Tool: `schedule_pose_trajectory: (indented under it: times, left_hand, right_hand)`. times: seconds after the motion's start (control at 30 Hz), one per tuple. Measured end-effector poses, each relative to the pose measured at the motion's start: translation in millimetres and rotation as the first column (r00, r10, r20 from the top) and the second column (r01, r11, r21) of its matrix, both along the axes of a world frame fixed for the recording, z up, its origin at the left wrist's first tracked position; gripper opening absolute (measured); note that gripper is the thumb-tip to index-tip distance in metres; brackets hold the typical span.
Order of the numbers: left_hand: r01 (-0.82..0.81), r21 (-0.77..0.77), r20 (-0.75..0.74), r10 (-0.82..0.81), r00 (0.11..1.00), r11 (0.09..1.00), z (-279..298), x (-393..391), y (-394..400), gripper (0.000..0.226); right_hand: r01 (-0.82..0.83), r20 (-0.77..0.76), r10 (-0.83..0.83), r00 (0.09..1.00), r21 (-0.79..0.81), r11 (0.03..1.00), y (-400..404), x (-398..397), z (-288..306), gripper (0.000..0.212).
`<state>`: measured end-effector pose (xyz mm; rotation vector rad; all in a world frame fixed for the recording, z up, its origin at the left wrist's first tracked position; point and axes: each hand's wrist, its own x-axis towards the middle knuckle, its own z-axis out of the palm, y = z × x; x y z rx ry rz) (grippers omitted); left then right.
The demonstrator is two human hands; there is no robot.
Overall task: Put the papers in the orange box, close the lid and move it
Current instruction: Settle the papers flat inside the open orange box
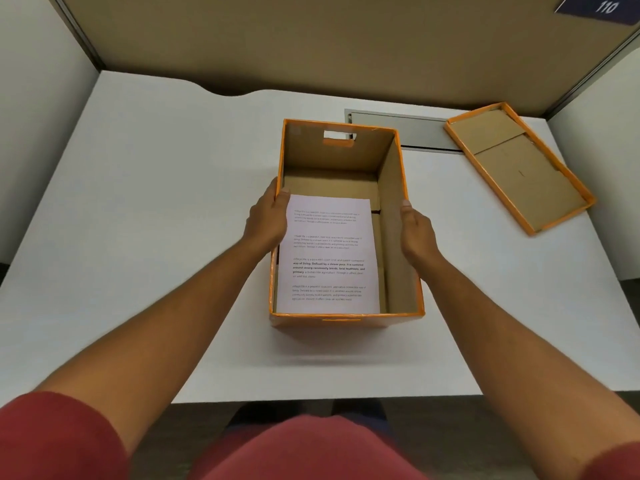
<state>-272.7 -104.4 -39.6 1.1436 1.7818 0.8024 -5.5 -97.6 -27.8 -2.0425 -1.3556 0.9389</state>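
An open orange box point(391, 174) with a brown cardboard inside stands in the middle of the white desk. White printed papers point(329, 254) lie flat on its bottom, toward the near left. My left hand point(266, 220) grips the box's left wall, thumb over the rim. My right hand point(415, 230) holds the right wall from outside, thumb on the rim. The orange lid point(516, 168) lies upside down on the desk at the far right, apart from the box.
A white desk point(156, 202) fills the view, with partition walls behind and on both sides. A grey cable hatch point(398, 129) is set in the desk behind the box. The near desk edge lies just below the box.
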Motion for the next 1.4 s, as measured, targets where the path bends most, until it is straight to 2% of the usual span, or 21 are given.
schedule_pose_trajectory:
  times: [0.5, 1.1, 1.17, 1.23, 1.3, 1.33, 1.4]
  left_hand:
    - [-0.037, 0.016, 0.034, 0.037, 0.999, 0.999, -11, -6, -45, 0.059]
    - [-0.058, -0.004, 0.02, 0.058, 0.998, 0.998, -7, -8, -81, 0.059]
    - [-0.025, 0.008, -0.047, 0.026, 0.999, 1.0, -1, -8, -84, 0.061]
    - [0.048, 0.033, -0.273, -0.037, 0.961, 0.998, 9, -6, -88, 0.067]
    - [0.164, 0.022, -0.562, -0.123, 0.818, 0.986, 19, -2, -90, 0.074]
    - [0.213, -0.006, -0.66, -0.164, 0.734, 0.977, 23, 0, -89, 0.077]
    - [0.246, -0.054, -0.736, -0.205, 0.645, 0.968, 30, 4, -85, 0.077]
  right_hand:
    - [0.012, -0.029, -0.011, 1.0, 0.034, 0.999, -51, -6, -2, 0.064]
    - [0.01, -0.054, -0.011, 0.998, -0.011, 1.0, -78, -5, -8, 0.061]
    - [0.001, -0.054, -0.002, 0.999, -0.022, 1.0, -79, -4, -7, 0.061]
    - [-0.006, -0.059, 0.003, 0.998, -0.043, 0.999, -79, -4, -6, 0.061]
    - [-0.011, -0.081, 0.004, 0.997, -0.09, 0.996, -77, -2, -4, 0.06]
    - [-0.02, -0.102, 0.008, 0.995, -0.125, 0.992, -75, -1, -2, 0.06]
    - [-0.062, -0.155, 0.033, 0.987, -0.187, 0.98, -69, 3, 4, 0.059]
